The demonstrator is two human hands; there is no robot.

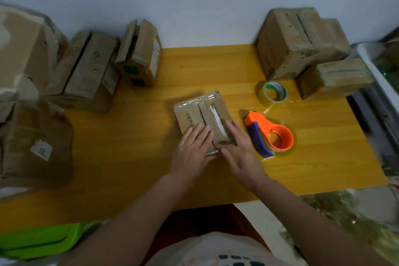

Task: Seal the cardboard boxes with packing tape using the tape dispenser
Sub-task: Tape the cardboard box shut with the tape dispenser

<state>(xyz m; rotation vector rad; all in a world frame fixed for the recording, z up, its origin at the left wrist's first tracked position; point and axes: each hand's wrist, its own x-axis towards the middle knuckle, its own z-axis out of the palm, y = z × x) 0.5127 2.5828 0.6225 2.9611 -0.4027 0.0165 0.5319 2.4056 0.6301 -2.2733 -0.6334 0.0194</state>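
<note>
- Head view: a small cardboard box (203, 117) lay flat in the middle of the yellow bench (138, 136), with clear tape across its top.
- The left hand (192, 151) and the right hand (239, 149) pressed flat on the box's near end, fingers spread, each grip wide and holding nothing.
- The orange tape dispenser (269, 134) lay on the bench just right of the box, untouched.
- A spare tape roll (274, 93) stood beyond it, near the stacked boxes (302, 49).
</note>
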